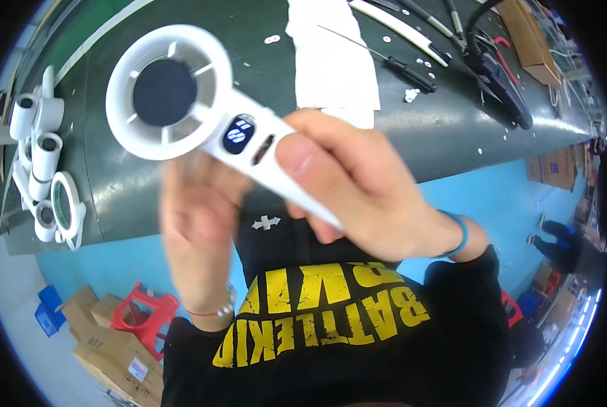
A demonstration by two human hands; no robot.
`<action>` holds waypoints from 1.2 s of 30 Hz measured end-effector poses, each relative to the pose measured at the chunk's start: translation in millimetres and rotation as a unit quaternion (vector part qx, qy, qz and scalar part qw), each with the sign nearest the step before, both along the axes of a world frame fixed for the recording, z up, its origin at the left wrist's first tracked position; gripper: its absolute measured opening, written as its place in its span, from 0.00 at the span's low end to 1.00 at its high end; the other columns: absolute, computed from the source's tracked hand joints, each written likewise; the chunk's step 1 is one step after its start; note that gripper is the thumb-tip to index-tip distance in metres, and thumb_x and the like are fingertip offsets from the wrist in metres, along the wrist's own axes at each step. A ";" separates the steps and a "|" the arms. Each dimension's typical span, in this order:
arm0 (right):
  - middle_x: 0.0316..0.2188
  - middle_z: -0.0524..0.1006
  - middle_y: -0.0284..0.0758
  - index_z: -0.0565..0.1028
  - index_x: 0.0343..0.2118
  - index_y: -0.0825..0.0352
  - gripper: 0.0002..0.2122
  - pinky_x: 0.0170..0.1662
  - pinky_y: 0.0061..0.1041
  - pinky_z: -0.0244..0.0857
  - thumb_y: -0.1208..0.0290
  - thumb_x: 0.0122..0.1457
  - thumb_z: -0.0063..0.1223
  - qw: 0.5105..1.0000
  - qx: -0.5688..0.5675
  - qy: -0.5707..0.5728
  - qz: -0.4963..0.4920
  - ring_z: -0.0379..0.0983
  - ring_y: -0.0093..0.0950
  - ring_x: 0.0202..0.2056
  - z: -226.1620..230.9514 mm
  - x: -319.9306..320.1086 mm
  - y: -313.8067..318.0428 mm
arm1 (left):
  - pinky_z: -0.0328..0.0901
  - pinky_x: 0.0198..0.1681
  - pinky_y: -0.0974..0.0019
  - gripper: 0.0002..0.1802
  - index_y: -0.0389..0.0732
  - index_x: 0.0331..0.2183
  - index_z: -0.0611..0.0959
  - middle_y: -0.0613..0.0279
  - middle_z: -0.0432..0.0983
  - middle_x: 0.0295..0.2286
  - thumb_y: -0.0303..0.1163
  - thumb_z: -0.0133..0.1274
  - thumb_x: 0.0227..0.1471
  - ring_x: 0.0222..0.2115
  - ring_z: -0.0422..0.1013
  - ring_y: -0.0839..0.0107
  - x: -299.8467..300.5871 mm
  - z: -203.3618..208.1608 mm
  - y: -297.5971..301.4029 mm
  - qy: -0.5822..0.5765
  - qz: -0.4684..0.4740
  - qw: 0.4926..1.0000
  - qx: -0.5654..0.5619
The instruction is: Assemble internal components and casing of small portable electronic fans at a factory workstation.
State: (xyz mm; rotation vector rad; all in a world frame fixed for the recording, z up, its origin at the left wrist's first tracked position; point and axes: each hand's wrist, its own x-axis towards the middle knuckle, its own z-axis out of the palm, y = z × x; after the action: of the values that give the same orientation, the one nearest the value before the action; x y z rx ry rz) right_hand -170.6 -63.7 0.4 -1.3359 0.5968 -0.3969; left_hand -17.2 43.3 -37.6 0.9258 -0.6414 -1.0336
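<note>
A white handheld fan (165, 92) is tilted in front of me, its round ring head up to the left. It has a dark disc in the middle and a small lit display (238, 134) on the neck. My right hand (361, 183) is closed around the handle, the thumb lying on its front just below an oval slot. My left hand (202, 217) is beneath and behind the fan head, smeared by motion. The fan covers part of its fingers, so I cannot tell whether they touch it.
Several white fans or fan parts (46, 156) stand at the table's left edge. On the dark green table (256, 68) lie a white cloth (334, 61), a screwdriver (408, 73), a black-handled tool (497, 85) and small white bits. A red stool (141, 312) and cardboard boxes (117, 359) are on the floor.
</note>
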 end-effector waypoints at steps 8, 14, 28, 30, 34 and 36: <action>0.30 0.77 0.31 0.79 0.46 0.67 0.13 0.31 0.17 0.64 0.80 0.57 0.57 0.820 -0.519 0.130 -0.203 0.72 0.19 0.29 -17.2 -62.6 -29.1 | 0.71 0.44 0.56 0.19 0.31 0.47 0.68 0.46 0.75 0.36 0.37 0.45 0.61 0.37 0.77 0.55 2.8 8.6 -14.4 -0.010 0.009 0.999 0.041; 0.27 0.75 0.31 0.81 0.37 0.67 0.09 0.26 0.17 0.58 0.80 0.52 0.63 0.782 -0.510 0.269 -0.238 0.63 0.17 0.24 -25.3 -77.6 -39.4 | 0.64 0.26 0.66 0.17 0.33 0.46 0.67 0.61 0.67 0.24 0.31 0.49 0.57 0.20 0.66 0.73 -19.4 16.7 -29.4 -0.047 -0.016 0.996 0.070; 0.28 0.78 0.36 0.80 0.30 0.68 0.15 0.27 0.23 0.67 0.83 0.34 0.65 0.724 -0.675 0.010 -0.139 0.75 0.30 0.26 2.0 -70.7 -24.0 | 0.66 0.25 0.77 0.19 0.36 0.42 0.72 0.55 0.79 0.36 0.19 0.61 0.48 0.24 0.72 0.80 -42.3 30.8 -55.5 -0.095 -0.101 0.990 0.042; 0.28 0.78 0.36 0.80 0.30 0.68 0.15 0.26 0.23 0.67 0.83 0.33 0.64 0.731 -0.670 0.013 -0.129 0.75 0.30 0.26 6.4 -70.0 -22.3 | 0.66 0.24 0.78 0.19 0.36 0.41 0.73 0.57 0.79 0.34 0.19 0.62 0.47 0.24 0.72 0.81 -42.2 31.5 -54.6 -0.126 -0.123 0.984 0.031; 0.28 0.78 0.36 0.80 0.29 0.69 0.15 0.25 0.23 0.67 0.83 0.32 0.64 0.749 -0.656 0.016 -0.098 0.74 0.30 0.26 11.2 -66.7 -18.7 | 0.66 0.22 0.78 0.17 0.36 0.38 0.74 0.58 0.80 0.31 0.18 0.61 0.46 0.23 0.72 0.81 -41.4 31.8 -47.3 -0.162 -0.100 0.981 0.044; 0.27 0.78 0.38 0.79 0.29 0.70 0.14 0.27 0.23 0.67 0.86 0.34 0.64 0.754 -0.652 0.009 -0.086 0.75 0.31 0.26 12.1 -66.1 -16.5 | 0.65 0.22 0.78 0.16 0.35 0.38 0.74 0.58 0.79 0.30 0.18 0.61 0.46 0.22 0.72 0.81 -38.8 32.8 -44.0 -0.165 -0.100 0.980 0.049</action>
State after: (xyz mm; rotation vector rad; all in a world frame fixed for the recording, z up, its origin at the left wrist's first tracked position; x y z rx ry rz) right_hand -236.7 -80.2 12.5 -2.6314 0.4204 -1.0687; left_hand -56.0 -0.6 -4.8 1.1500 -0.9830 -1.1058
